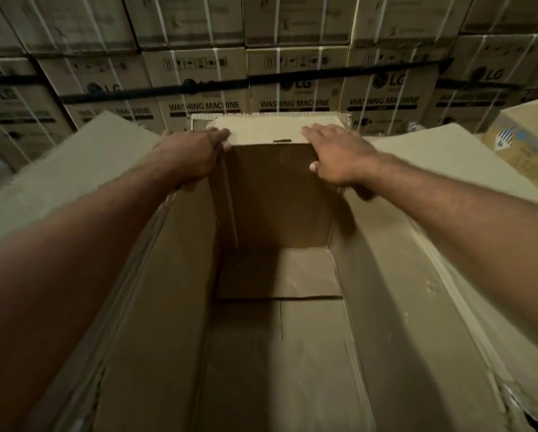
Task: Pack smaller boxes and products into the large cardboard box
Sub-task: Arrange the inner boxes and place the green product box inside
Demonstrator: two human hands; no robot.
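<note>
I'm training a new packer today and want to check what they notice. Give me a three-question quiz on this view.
1. True or false: smaller boxes already lie inside the large cardboard box.
2. The stacked cartons behind it read LG and which two words?
3. Where are the left hand and right hand? A) on the side flaps B) at the box's far top edge C) on the box floor

Key: 1 false; 2 washing machine; 3 B.

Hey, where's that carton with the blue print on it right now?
The carton with the blue print sits at the far right of the head view, outside the large cardboard box, just beyond its right flap.
</note>
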